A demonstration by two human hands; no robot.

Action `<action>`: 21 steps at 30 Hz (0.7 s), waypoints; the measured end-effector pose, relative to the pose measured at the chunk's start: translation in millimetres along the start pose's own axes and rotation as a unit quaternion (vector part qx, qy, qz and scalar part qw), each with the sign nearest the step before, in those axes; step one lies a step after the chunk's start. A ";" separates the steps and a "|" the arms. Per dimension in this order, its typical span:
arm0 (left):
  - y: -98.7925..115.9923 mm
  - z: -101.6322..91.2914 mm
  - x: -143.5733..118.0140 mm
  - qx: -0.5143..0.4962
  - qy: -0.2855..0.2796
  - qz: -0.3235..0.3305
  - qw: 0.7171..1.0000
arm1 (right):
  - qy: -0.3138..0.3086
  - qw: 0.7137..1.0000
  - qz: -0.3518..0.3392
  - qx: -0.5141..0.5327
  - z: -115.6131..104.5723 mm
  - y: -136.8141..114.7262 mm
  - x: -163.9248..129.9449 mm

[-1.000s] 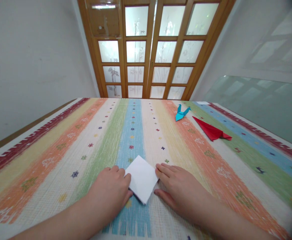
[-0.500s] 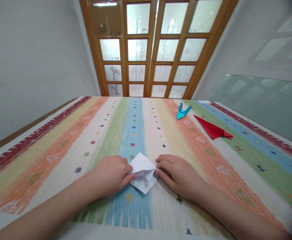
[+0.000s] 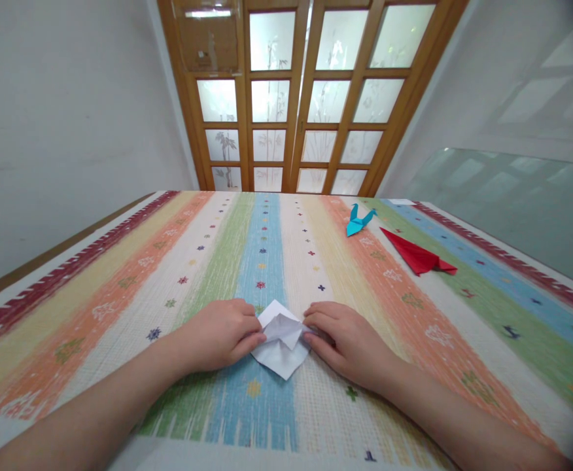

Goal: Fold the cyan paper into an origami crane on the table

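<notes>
Fingers [image 3: 254, 330] of the left hand [image 3: 215, 333] and fingers [image 3: 316, 327] of the right hand [image 3: 350, 343] pinch opposite side corners of the white paper [image 3: 280, 340], which lies low in the centre of the frame on the blue stripe of the striped cloth [image 3: 120, 294]. Both hands are curled, thumbs beneath and fingertips on top of the paper's edges. The paper is a partly folded diamond: its upper layers are lifted and pushed inward into a small pocket, while its lower point rests flat on the cloth. Both forearms enter from the bottom corners of the frame and rest on the cloth.

At upper right of centre, well apart from the hands, a blue folded crane [image 3: 358, 220] stands on the orange stripe. Just to its right, a red folded sheet [image 3: 416, 255] lies flat. A wooden door [image 3: 296, 98] with frosted panes fills the top centre; grey walls flank it.
</notes>
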State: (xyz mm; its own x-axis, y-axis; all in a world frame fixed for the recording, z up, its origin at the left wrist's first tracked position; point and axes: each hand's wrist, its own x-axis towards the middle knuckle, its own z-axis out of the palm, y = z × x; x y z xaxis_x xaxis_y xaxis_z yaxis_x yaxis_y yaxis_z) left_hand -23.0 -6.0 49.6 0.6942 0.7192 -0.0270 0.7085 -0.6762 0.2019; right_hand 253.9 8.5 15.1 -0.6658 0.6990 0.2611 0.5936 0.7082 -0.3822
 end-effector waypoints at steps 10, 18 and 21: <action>3.5 -4.2 -3.4 -0.005 -0.027 0.023 0.999 | 0.017 0.997 -0.066 0.043 8.3 4.0 -2.1; 0.1 0.3 -2.0 0.000 -0.021 0.035 0.999 | 0.004 0.996 -0.066 0.057 7.2 2.8 0.2; 0.8 3.0 -1.5 0.011 -0.018 0.036 0.999 | -0.004 0.997 -0.049 0.066 7.0 2.2 1.3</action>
State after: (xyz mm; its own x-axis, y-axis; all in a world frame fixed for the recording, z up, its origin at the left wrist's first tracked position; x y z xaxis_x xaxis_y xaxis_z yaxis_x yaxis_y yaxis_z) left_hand -23.2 -8.1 46.9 0.7475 0.6625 -0.0488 0.6587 -0.7296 0.1838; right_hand 251.2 10.3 8.4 -0.7213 0.6262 0.2960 0.4617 0.7533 -0.4683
